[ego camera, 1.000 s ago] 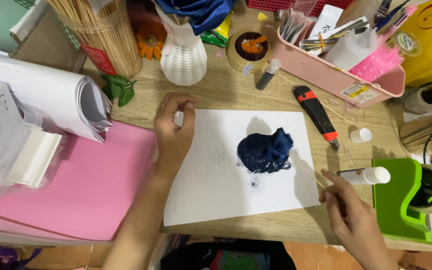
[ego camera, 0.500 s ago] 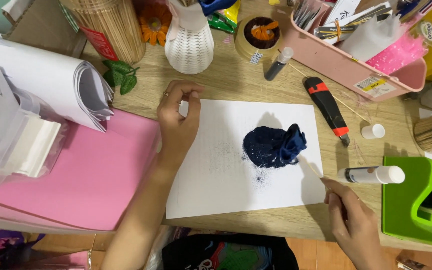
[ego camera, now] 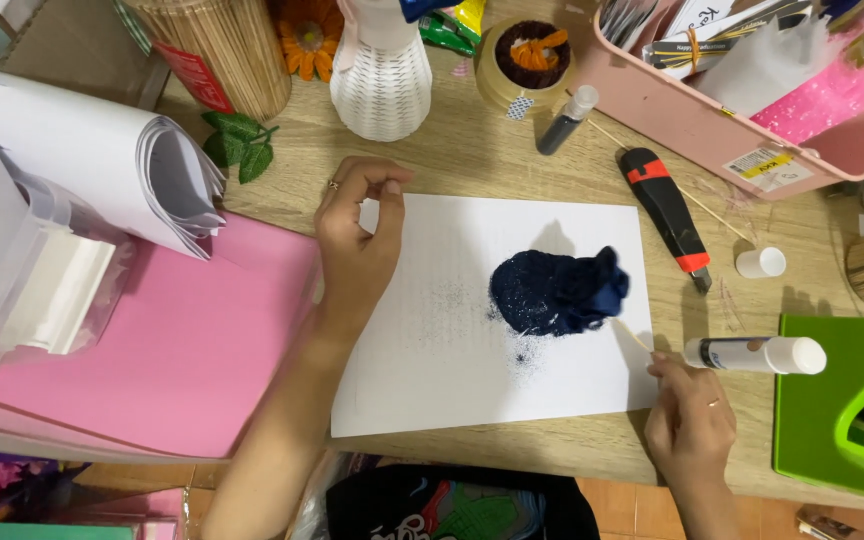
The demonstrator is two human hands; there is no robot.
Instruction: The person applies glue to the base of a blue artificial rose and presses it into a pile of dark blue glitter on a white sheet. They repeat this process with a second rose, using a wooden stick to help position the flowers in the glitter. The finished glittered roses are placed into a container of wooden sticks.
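Down on the light wooden desk, a white sheet of paper with a dark blue glittered flower-shaped piece lying right of its middle, loose glitter scattered just left of it. Left hand resting on the sheet's upper left corner, fingers curled with thumb and forefinger tips close together, holding nothing visible. Right hand at the sheet's lower right edge, fingers pinched shut on a thin wooden stick whose far end touches the blue piece. Just above that hand, a white glue tube; farther up, a black and orange utility knife. Left of the sheet, a pink foam sheet.
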